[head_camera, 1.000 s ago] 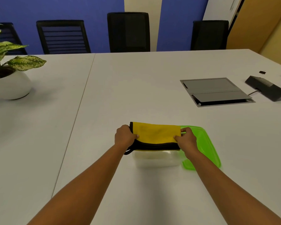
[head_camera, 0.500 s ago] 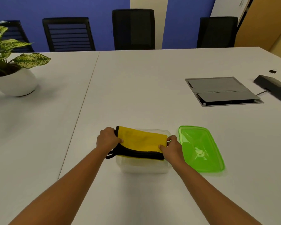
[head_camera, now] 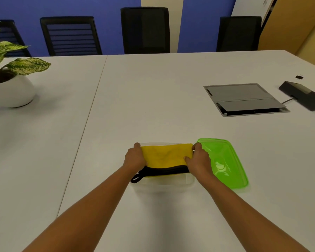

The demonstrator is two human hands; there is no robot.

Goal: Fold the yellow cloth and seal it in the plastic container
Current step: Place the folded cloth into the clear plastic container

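Hands, left (head_camera: 135, 158) and right (head_camera: 198, 160), grip folded fuzzy yellow cloth (head_camera: 166, 156) over clear rectangular container (head_camera: 164, 185).

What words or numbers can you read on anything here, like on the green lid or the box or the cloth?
None: no readable word, number or label shows anywhere.
The green lid has a pale raised mark in its middle, but it reads as a shape, not letters.
The yellow cloth, the clear plastic container and the dark device at the table's right edge show no text.
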